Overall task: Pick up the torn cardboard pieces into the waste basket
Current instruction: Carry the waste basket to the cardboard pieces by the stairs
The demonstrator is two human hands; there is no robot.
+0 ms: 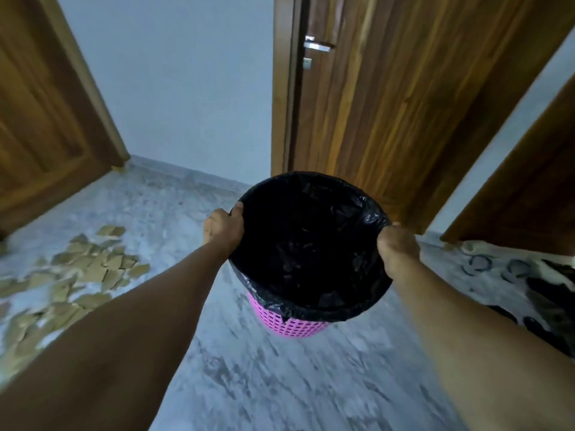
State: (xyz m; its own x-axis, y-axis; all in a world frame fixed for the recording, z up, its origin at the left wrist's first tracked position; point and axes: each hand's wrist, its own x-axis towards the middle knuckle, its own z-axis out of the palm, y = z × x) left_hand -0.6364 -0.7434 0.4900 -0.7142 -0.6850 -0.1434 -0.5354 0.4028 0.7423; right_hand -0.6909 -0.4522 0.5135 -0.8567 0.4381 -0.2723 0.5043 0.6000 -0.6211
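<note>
Both hands, left hand (223,227) and right hand (396,248), grip the waste basket (291,325) rim, cardboard pieces (90,265) lying well left.

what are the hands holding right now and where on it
Both hold the pink perforated plastic waste basket by its rim, over the black plastic liner: left hand on the left edge, right hand on the right.
</note>
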